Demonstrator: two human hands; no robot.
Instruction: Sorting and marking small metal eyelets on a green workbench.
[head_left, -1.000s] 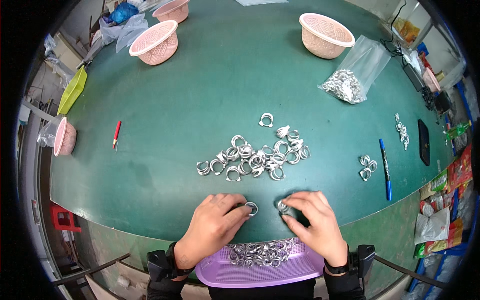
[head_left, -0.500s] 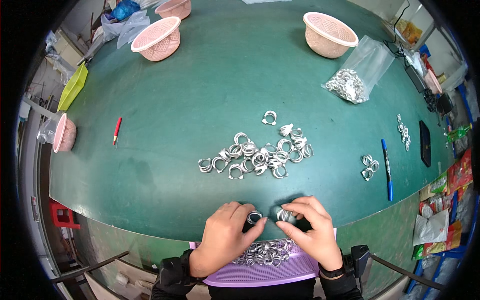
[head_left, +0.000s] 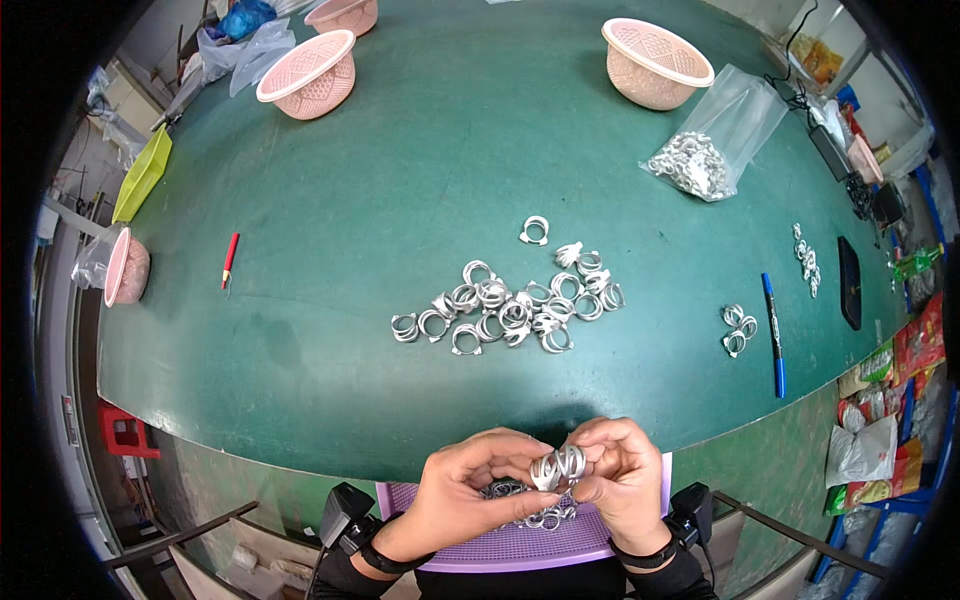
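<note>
Over the purple basket [head_left: 470, 558] at the table's front edge, my two hands have come together. My left hand [head_left: 470, 485] pinches a silver metal ring [head_left: 544, 473] between thumb and fingers. A second silver ring [head_left: 571, 461] is in the fingers of my right hand [head_left: 622, 480], close against the first; whether the two touch is hard to tell. Beneath my hands more rings [head_left: 545, 515] lie in the basket, partly hidden. A loose pile of similar rings [head_left: 515, 315] is spread on the green table [head_left: 330, 250] in front of me.
Right of the pile are a few rings [head_left: 735, 345], a blue marker [head_left: 773, 335], smaller metal pieces [head_left: 806, 262] and a black phone [head_left: 850, 283]. A clear bag of metal parts [head_left: 690, 165] and a pink basket [head_left: 655, 85] stand farther back. At left lies a red pencil [head_left: 231, 260].
Both hands have moved off the table edge toward me and closed together, bringing their rings side by side over the basket. The pile on the table looks unchanged.
</note>
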